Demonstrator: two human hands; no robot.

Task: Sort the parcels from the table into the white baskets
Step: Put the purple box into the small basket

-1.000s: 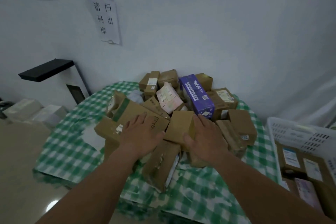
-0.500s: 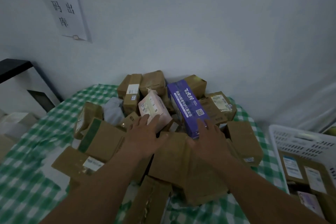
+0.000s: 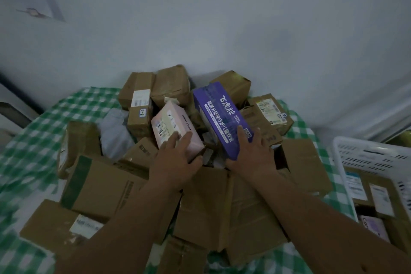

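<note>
Both hands moved off the brown boxes near the front and reached further into the pile. Left hand (image 3: 175, 158) now grips the near end of the pink box (image 3: 175, 127), right hand (image 3: 251, 153) the purple box (image 3: 220, 118).

Head cam, close, fwd-down over parcel pile (image 3: 200, 173)
</note>
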